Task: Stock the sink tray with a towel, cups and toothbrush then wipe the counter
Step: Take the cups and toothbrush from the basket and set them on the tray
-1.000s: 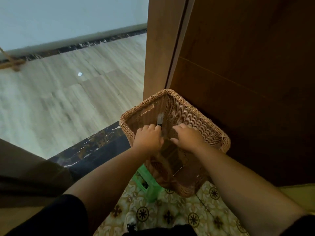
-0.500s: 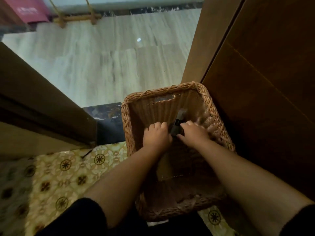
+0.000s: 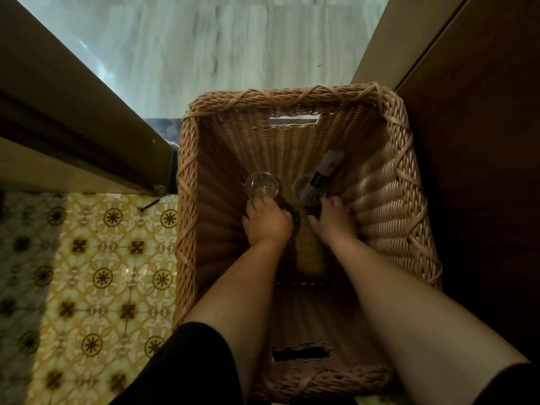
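Both my hands reach down into a deep wicker basket. My left hand curls its fingers on the near side of a clear glass cup standing on the basket bottom. My right hand grips a second clear glass cup. A toothbrush in a dark and white packet leans out of that cup toward the far right. Between my wrists lies a yellowish folded cloth, partly hidden by my arms.
The basket stands on a patterned yellow tile floor, tight against a dark wooden door on the right. A wooden door frame runs along the left. Pale wood-look flooring lies beyond the basket.
My view has tipped down to look straight into the basket. My hands have sunk deeper and spread apart, and the two glass cups now show separately.
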A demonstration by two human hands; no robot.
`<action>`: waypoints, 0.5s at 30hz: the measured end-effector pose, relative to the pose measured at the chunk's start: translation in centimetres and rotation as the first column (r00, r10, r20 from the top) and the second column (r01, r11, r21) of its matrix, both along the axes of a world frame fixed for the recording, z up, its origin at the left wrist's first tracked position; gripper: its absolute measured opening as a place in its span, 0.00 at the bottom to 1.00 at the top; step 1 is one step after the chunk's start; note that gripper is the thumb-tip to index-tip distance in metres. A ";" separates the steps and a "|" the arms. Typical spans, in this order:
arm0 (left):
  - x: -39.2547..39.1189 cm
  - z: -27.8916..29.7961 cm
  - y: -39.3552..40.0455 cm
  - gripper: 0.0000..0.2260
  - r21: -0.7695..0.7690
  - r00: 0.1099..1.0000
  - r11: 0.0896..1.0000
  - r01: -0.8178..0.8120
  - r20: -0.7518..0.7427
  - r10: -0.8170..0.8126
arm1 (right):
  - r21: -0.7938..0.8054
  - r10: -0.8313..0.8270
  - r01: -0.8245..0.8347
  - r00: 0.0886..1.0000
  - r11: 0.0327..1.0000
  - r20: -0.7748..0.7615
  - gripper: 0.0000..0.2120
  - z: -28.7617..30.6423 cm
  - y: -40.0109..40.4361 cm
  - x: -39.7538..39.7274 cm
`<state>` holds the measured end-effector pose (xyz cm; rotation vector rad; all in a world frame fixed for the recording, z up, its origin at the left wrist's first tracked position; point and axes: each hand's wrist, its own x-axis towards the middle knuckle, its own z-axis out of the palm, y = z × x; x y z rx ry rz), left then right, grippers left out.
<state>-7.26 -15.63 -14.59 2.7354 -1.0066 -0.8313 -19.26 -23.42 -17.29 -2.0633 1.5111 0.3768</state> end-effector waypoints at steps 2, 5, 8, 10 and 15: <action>0.1 -1.4 -0.3 0.25 -0.026 0.999 0.998 -0.052 -0.012 0.051 | -0.019 -0.035 0.036 0.999 0.999 0.031 0.29 -1.4 -0.2 0.5; 0.7 -3.8 -0.7 0.29 -0.070 0.978 0.977 -0.202 -0.058 0.198 | -0.032 -0.098 0.102 0.989 0.994 0.114 0.33 -3.6 -0.1 1.3; 1.3 -5.4 -0.9 0.38 -0.117 0.934 0.930 -0.350 -0.119 0.336 | -0.060 -0.175 0.191 0.963 0.980 0.206 0.39 -5.4 0.4 2.1; 1.6 -6.5 -1.2 0.44 -0.152 0.914 0.904 -0.398 -0.146 0.378 | -0.096 -0.207 0.236 0.947 0.967 0.244 0.42 -6.7 0.4 2.6; 2.2 -8.8 -1.7 0.51 -0.225 0.911 0.886 -0.405 -0.182 0.370 | -0.148 -0.253 0.301 0.927 0.942 0.278 0.46 -9.1 0.0 3.4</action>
